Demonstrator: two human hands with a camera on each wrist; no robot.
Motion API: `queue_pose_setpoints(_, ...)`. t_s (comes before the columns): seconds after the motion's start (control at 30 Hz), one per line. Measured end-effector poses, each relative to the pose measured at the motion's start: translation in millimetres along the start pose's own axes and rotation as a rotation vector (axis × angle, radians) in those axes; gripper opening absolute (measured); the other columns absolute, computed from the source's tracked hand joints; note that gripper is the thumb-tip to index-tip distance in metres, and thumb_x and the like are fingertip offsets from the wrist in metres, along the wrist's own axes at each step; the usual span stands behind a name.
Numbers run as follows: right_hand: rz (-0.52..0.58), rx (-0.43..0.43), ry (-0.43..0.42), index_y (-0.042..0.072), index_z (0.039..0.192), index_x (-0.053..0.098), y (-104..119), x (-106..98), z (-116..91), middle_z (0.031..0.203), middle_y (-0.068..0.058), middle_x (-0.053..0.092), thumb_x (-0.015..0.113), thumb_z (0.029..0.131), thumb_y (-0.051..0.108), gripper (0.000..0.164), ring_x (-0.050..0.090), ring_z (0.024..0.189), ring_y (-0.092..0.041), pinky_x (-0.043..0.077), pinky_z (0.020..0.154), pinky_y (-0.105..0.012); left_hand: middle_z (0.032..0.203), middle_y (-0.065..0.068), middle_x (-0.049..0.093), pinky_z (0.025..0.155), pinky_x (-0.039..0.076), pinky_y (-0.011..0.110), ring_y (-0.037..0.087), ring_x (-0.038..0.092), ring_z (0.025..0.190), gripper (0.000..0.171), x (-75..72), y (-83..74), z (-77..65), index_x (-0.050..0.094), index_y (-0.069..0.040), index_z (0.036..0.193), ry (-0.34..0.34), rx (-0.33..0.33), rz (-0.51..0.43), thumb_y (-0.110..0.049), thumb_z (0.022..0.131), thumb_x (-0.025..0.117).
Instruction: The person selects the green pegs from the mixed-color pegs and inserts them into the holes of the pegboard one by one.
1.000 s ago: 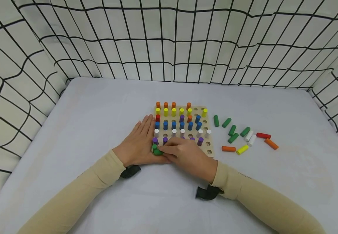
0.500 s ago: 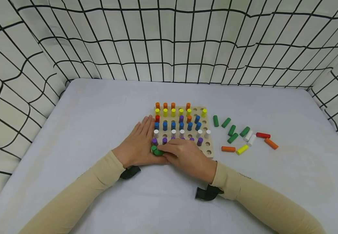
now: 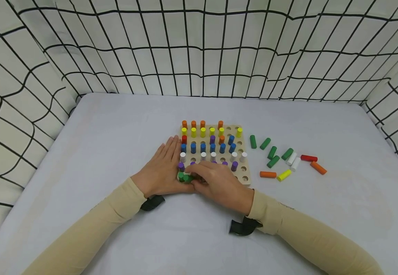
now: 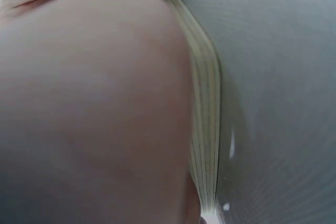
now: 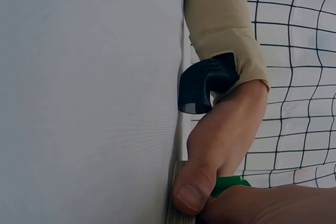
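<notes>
A square wooden pegboard [image 3: 246, 172] lies on the table with rows of orange, yellow, blue, white and purple pegs standing in its holes. My left hand [image 3: 162, 168] lies along the board's left side, fingers extended and the thumb by its near edge. In the left wrist view, this hand covers much of the layered board edge [image 4: 207, 108]. At the near left corner, one green peg [image 3: 181, 176] stands in the board. Beside it, my right hand [image 3: 221, 185] pinches another green peg [image 3: 187, 178] between thumb and fingers. The right hand hides part of the nearest rows.
Right of the board lie several loose green pegs [image 3: 272, 152], two white pegs [image 3: 296, 164], a red peg [image 3: 309, 158], two orange pegs [image 3: 268, 174] and a yellow peg [image 3: 284, 175]. White cloth [image 3: 126, 118] covers the table. Black netting [image 3: 202, 47] stands behind.
The pinched green peg has turned slightly at the corner, and the right fingers over it have shifted a little. The left hand keeps its place against the board.
</notes>
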State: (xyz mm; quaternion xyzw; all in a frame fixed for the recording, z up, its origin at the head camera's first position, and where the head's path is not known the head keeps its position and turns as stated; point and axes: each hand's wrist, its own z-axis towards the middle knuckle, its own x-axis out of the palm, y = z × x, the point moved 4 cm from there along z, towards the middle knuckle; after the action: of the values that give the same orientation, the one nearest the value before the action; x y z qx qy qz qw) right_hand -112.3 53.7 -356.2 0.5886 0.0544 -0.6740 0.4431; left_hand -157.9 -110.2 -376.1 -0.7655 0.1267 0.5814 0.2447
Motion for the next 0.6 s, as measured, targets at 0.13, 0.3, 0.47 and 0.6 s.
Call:
queue_pose_setpoints(0.13, 0.007, 0.0, 0.002, 0.013, 0.123, 0.074, -0.3, 0.4, 0.1, 0.108, -0.001, 0.078, 0.075, 0.094, 0.01, 0.029, 0.071, 0.088, -0.008, 0.062, 0.08, -0.021, 0.174, 0.023, 0.0, 0.133, 0.011, 0.059, 0.041, 0.001, 0.164, 0.137, 0.9, 0.4, 0.1, 0.006, 0.007, 0.163, -0.001, 0.001, 0.0, -0.081, 0.078, 0.067)
queue_pose_setpoints(0.3, 0.01, -0.013, -0.004, 0.014, 0.12, 0.075, 0.1, 0.7, -0.8, 0.107, -0.001, 0.077, 0.075, 0.093, 0.01, 0.027, 0.071, 0.089, -0.009, 0.061, 0.08, -0.019, 0.175, 0.023, 0.0, 0.133, 0.011, 0.059, 0.041, 0.001, 0.164, 0.136, 1.4, 0.1, 0.0, 0.006, 0.007, 0.163, -0.003, 0.001, -0.004, -0.08, 0.078, 0.067)
queue_pose_setpoints(0.47, -0.001, -0.019, -0.007, 0.014, 0.116, 0.076, 0.2, 0.9, -1.2, 0.106, 0.0, 0.077, 0.075, 0.094, 0.009, 0.023, 0.07, 0.088, -0.009, 0.061, 0.078, -0.019, 0.175, 0.023, 0.0, 0.133, 0.011, 0.058, 0.041, 0.001, 0.164, 0.136, 1.4, 0.2, -0.1, 0.005, 0.007, 0.163, -0.002, -0.002, -0.002, -0.081, 0.078, 0.066)
queue_pose_setpoints(0.6, -0.007, -0.004, 0.002, 0.014, 0.116, 0.075, 0.1, 1.4, -1.3, 0.105, 0.0, 0.077, 0.073, 0.094, 0.011, 0.022, 0.071, 0.088, -0.008, 0.061, 0.079, -0.02, 0.175, 0.023, 0.0, 0.133, 0.011, 0.058, 0.041, 0.001, 0.164, 0.136, 0.9, 0.3, -0.3, 0.005, 0.007, 0.163, 0.003, -0.002, 0.0, -0.081, 0.079, 0.066)
